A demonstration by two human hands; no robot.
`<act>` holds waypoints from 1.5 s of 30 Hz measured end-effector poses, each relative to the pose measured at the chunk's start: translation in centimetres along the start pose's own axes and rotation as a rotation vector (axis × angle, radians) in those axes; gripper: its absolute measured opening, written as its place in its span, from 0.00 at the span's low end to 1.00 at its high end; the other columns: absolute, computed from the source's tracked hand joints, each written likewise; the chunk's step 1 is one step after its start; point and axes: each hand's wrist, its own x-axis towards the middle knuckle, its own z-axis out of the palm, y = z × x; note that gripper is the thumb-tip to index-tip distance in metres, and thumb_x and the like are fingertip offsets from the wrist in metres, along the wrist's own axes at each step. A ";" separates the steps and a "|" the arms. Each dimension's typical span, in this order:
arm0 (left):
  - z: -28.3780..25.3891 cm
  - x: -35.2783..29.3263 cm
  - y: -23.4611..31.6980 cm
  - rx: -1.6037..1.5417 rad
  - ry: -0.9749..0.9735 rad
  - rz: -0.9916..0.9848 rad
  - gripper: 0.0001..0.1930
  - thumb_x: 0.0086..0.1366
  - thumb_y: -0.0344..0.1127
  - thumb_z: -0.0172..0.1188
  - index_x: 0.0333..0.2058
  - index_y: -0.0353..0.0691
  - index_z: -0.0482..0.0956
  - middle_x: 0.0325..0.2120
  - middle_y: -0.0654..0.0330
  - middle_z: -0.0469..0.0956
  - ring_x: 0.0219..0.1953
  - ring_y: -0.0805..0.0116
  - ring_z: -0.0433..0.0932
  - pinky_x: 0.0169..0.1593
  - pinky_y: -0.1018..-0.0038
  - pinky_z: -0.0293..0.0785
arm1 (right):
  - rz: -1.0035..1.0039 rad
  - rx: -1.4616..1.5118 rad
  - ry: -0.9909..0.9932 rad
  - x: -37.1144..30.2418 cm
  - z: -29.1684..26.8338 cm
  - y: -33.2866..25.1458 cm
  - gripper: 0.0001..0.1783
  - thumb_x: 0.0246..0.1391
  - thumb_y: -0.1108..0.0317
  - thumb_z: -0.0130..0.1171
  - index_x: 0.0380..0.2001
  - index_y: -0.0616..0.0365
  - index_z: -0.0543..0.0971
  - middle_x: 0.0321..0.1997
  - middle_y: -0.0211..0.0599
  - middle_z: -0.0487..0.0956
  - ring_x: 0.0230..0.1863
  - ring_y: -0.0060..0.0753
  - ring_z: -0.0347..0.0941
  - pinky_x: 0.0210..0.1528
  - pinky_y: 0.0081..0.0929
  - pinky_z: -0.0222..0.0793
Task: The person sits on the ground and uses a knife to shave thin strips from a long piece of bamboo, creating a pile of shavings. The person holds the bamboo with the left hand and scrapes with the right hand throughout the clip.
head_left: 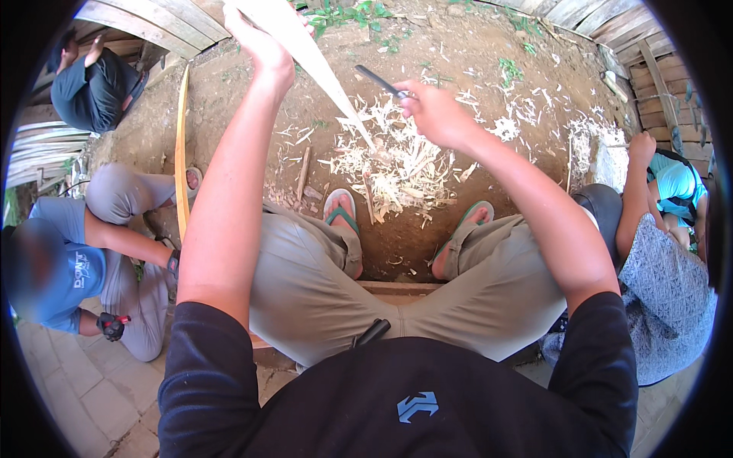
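My left hand is raised at the upper left, closed round a long pale piece of wood. The wood slants down to the right and tapers to a narrow tip just above the shavings. To the right of it my right hand grips a knife by the handle. Its dark blade points up and left, apart from the wood. Part of my left hand is cut off by the frame's top edge. Pale wood shavings lie heaped on the ground in front of my feet.
A person in blue sits at my left, near a long yellowish wooden strip. Another person in dark clothes is at the far left. At my right sits a person in grey patterned cloth. Plank walls edge the dirt ground.
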 end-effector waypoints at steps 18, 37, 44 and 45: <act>0.5 -0.9 -0.6 -0.011 -0.054 0.011 0.30 0.71 0.71 0.35 0.34 0.50 0.70 0.17 0.66 0.67 0.16 0.68 0.70 0.19 0.71 0.70 | 0.229 1.143 -0.185 0.0 5.8 -2.4 0.20 0.76 0.67 0.35 0.66 0.61 0.60 0.41 0.44 0.79 0.27 0.27 0.72 0.27 0.26 0.74; 1.7 -1.9 2.0 0.144 -0.062 -0.122 0.41 0.66 0.75 0.26 0.32 0.38 0.70 0.21 0.57 0.70 0.21 0.62 0.70 0.26 0.63 0.72 | 0.336 0.782 -0.126 -0.6 5.0 -1.1 0.19 0.73 0.67 0.39 0.62 0.60 0.65 0.36 0.39 0.78 0.22 0.23 0.69 0.21 0.25 0.66; 2.5 -2.4 1.7 0.202 -0.065 -0.103 0.42 0.63 0.78 0.29 0.31 0.38 0.69 0.24 0.56 0.69 0.25 0.60 0.67 0.30 0.62 0.67 | 0.267 0.770 -0.069 0.0 5.5 -0.6 0.20 0.73 0.66 0.40 0.64 0.58 0.65 0.35 0.37 0.77 0.23 0.23 0.69 0.22 0.24 0.66; 2.7 -2.4 1.8 0.206 -0.069 -0.104 0.42 0.63 0.78 0.28 0.31 0.38 0.69 0.24 0.56 0.69 0.25 0.60 0.67 0.30 0.62 0.67 | 0.249 0.771 -0.058 0.1 5.6 -0.5 0.20 0.73 0.66 0.41 0.64 0.57 0.65 0.35 0.37 0.77 0.24 0.23 0.69 0.23 0.24 0.67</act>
